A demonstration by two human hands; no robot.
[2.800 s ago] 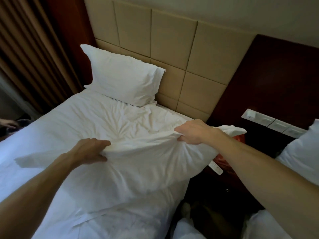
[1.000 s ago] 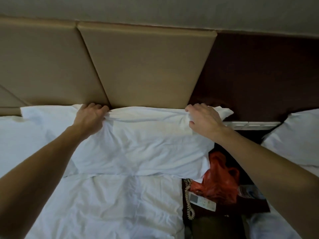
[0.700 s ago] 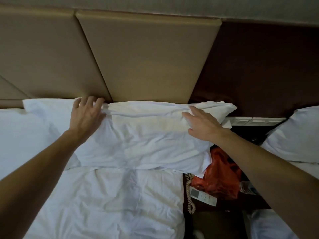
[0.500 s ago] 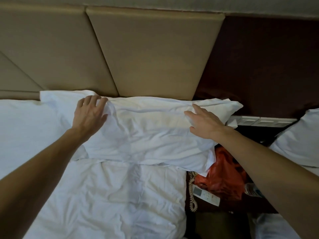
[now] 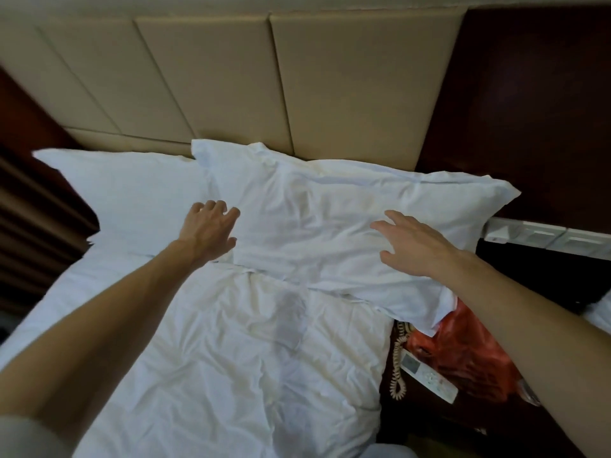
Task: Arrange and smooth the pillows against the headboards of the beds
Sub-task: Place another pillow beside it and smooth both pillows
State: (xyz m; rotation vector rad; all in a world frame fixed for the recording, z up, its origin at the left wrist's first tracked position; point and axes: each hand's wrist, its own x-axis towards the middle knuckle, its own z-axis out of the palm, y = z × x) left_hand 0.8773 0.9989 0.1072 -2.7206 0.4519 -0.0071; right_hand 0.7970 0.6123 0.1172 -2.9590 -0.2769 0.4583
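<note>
Two white pillows lean along the beige padded headboard [image 5: 347, 87]. The right pillow [image 5: 330, 219] is wrinkled and its right corner sticks out past the bed's edge. The left pillow [image 5: 132, 196] lies beside it, partly under its left end. My left hand [image 5: 210, 231] hovers with spread fingers at the right pillow's lower left edge. Over that pillow's right half, my right hand [image 5: 413, 242] is flat with fingers apart. Neither hand grips anything.
A creased white duvet [image 5: 238, 358] covers the bed below the pillows. Right of the bed, a dark nightstand holds a red plastic bag [image 5: 463, 352], a corded phone [image 5: 426, 375] and a wall switch panel [image 5: 545, 238]. Brown curtains [image 5: 29, 226] hang at left.
Both hands let go of the pillow's top edge and slid down its face toward me. The view pulled back, so the left pillow and more headboard show.
</note>
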